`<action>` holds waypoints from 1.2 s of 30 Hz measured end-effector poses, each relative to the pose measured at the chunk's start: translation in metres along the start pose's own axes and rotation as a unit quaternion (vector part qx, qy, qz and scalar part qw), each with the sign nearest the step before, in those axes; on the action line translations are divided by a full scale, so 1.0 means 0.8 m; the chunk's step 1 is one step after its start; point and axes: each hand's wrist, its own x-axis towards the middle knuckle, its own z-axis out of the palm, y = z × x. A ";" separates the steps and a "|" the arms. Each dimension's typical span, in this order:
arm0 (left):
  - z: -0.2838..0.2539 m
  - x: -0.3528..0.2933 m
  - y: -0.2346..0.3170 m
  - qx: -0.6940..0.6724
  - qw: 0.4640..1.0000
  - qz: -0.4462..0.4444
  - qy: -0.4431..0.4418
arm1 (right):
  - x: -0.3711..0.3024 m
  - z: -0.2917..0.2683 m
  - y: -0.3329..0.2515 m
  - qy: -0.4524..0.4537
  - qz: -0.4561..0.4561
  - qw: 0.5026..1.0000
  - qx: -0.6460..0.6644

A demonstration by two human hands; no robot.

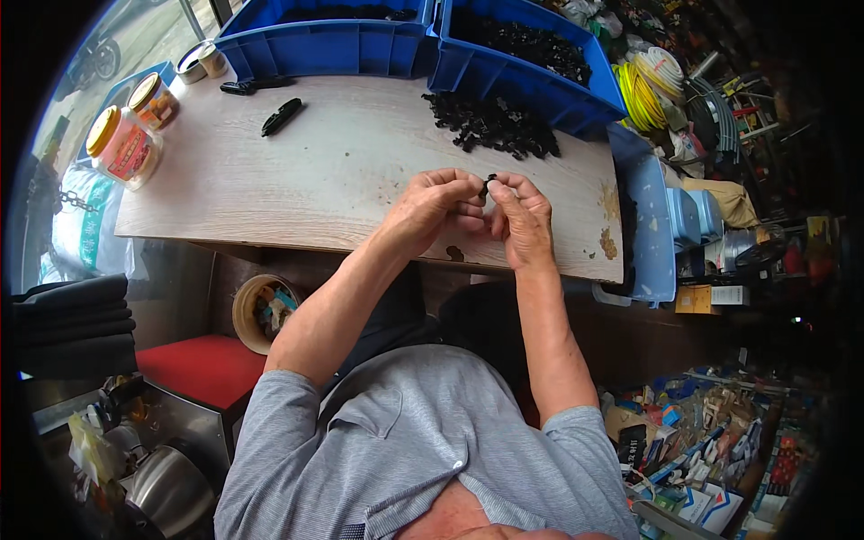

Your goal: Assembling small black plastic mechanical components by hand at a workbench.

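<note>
My left hand [432, 209] and my right hand [522, 216] meet over the near part of a pale wooden table [297, 180]. Together they pinch a small black plastic part [487, 185] between their fingertips; most of it is hidden by my fingers. Just beyond my hands lies a loose heap of similar small black parts [490, 124] on the tabletop. Behind that heap stands a blue crate [526, 58] filled with more black parts.
A second blue crate [324, 40] stands at the back left. Two black tools [281, 116] lie near it. Clear jars with yellow lids [126, 144] stand at the table's left edge. A blue tray [650, 225] sits at the right edge, and a red stool [193, 367] below left.
</note>
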 end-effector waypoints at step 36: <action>-0.203 -0.026 0.150 0.782 0.417 0.184 0.426 | -0.010 0.007 0.000 0.013 -0.014 1.000 0.021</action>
